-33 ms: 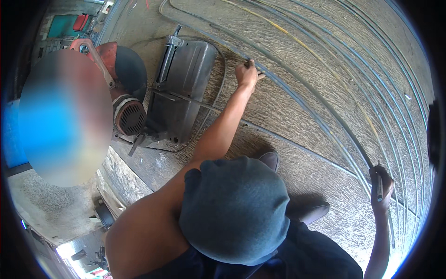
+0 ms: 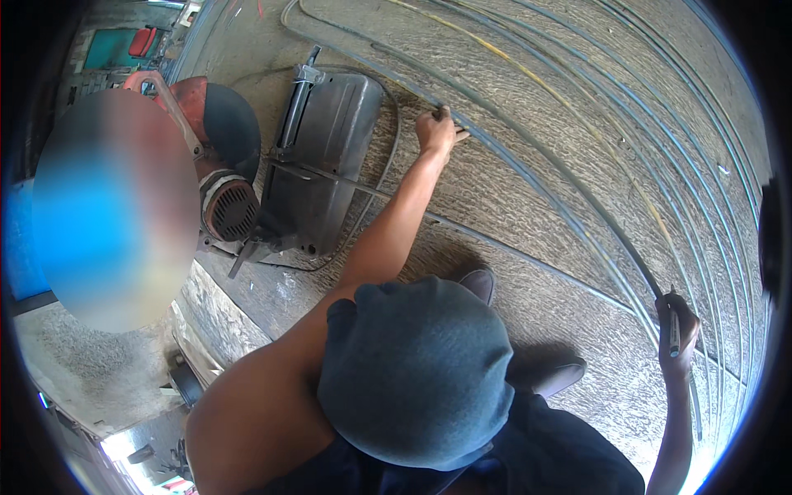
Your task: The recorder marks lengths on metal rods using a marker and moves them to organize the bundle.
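Observation:
My left hand (image 2: 436, 132) reaches far forward, closed on a blue-grey metal rod (image 2: 528, 170) on the rough floor, with some fingertips sticking out past it. Off to the right, my right hand (image 2: 687, 337) is closed around a marker pen (image 2: 674, 337), its tip pointing away from me. That hand is beside the near end of a dark greenish rod (image 2: 577, 183); whether it also touches the rod, I cannot tell. A thinner straight rod (image 2: 511, 247) crosses the floor below my left hand, toward a cut-off saw (image 2: 235, 206).
The saw's grey metal base (image 2: 351, 124) stands left of my left arm, with a cable (image 2: 399, 124) looping around it. Several long curved rods (image 2: 652, 115) lie to the right. A dark grey cap-like dome (image 2: 417, 379) and two shoes (image 2: 557, 378) are near. A blurred patch covers the left.

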`<state>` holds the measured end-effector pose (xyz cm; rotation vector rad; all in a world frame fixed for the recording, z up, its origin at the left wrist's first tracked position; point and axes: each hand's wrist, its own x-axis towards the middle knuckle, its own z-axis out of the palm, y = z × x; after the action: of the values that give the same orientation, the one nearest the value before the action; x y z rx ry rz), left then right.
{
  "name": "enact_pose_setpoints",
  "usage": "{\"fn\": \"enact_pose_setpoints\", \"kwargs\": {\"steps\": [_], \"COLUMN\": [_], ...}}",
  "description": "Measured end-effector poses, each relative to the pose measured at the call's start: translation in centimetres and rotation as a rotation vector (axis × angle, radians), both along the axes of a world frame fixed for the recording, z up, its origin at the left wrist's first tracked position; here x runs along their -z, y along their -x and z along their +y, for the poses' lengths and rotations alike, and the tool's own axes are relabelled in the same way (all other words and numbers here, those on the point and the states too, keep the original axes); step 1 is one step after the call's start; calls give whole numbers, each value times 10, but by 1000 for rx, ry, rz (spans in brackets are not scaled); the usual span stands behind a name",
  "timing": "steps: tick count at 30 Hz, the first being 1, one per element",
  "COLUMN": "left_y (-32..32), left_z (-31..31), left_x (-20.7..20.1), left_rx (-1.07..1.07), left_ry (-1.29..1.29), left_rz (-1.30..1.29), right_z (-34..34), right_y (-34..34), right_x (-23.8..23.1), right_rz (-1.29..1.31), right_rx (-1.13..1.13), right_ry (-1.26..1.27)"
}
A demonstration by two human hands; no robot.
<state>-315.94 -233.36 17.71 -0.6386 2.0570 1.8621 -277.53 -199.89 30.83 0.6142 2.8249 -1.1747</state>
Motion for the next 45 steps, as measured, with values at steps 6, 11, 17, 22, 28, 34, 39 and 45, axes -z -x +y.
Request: {"fn": "enact_pose_setpoints", "kwargs": {"steps": [6, 11, 17, 22, 28, 34, 39, 45], "left_y": [6, 17, 1, 12, 8, -6, -30, -41], "left_z": [-5, -25, -35, -45, -43, -22, -18, -11], "left_x": [3, 11, -2, -3, -3, -3, 26, 47], "left_rx": [122, 169, 172, 262, 276, 235, 501, 616], "left_ry": [86, 2, 36, 71, 199, -58, -215, 83], "left_rz": [28, 83, 78, 8, -46, -275, -428, -364], "right_z": [1, 2, 6, 9, 17, 20, 3, 12], "right_y": [-18, -21, -31, -37, -32, -38, -24, -40], "right_x": [1, -1, -3, 14, 10, 18, -11, 4], "right_rz": [2, 50, 26, 93, -50, -192, -168, -38], "right_rx": [7, -30, 20, -16, 30, 134, 84, -16], "right_ry": [25, 24, 23, 11, 41, 116, 127, 15]}}
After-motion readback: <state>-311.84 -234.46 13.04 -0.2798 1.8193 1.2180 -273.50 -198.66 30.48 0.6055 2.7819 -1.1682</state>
